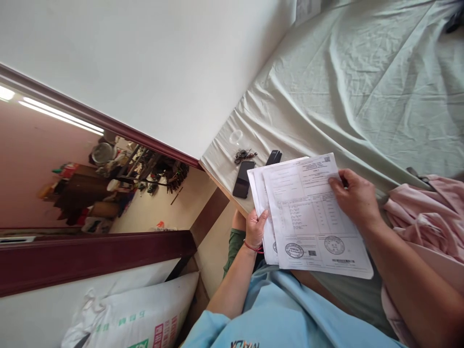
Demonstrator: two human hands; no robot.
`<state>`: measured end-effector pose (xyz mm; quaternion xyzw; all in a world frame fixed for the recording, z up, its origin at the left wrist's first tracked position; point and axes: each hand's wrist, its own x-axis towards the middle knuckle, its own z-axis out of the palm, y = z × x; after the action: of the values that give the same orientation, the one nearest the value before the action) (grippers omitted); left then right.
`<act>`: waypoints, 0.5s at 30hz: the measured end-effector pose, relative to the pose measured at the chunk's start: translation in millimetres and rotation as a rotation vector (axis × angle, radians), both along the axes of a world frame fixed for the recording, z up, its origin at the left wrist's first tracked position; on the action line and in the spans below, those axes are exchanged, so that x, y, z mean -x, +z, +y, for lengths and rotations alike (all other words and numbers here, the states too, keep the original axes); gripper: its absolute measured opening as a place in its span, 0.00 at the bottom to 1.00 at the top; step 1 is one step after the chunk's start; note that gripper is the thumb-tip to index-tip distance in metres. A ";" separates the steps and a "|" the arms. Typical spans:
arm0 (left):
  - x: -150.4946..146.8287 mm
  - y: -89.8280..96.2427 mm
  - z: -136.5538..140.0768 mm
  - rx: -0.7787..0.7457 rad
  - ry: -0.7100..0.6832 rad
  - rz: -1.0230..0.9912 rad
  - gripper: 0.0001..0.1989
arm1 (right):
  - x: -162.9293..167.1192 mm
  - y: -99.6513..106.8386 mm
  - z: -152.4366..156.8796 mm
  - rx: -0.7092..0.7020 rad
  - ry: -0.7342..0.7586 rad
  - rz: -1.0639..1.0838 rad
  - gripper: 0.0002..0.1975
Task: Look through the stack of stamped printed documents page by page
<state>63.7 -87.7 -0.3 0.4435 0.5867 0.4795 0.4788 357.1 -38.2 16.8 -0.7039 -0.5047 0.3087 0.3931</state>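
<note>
A small stack of printed paper sheets (308,212) lies across both hands above my lap. The top sheet bears a table of small print, two round stamps and a barcode; it is shifted to the right of those below. My left hand (255,228) pinches the stack's left edge, thumb on top, with a red cord round the wrist. At the upper right edge my right hand (353,193) is closed on the top sheet. Past the papers lie a black phone (243,179) and a dark case-like object (274,157), partly covered by the sheets.
A pale green sheet (362,96) covers the bed-like surface. Keys (244,155) and a clear plastic cup or lid (236,137) lie near the wall. Pink cloth (427,212) is bunched at right. A white sack (145,309) stands at lower left, below a doorway.
</note>
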 end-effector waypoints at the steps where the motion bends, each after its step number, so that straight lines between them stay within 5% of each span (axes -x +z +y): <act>1: 0.4 -1.9 -0.3 0.010 0.006 -0.015 0.27 | 0.0 -0.6 0.4 0.002 -0.005 0.012 0.10; 15: 2.4 -6.0 -0.9 -0.010 0.027 -0.057 0.27 | -2.4 3.0 -3.0 0.066 -0.088 0.352 0.27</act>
<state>61.3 -88.6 -6.3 0.4241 0.5762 0.5012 0.4868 359.5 -41.2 19.8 -0.6730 -0.3861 0.4261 0.4653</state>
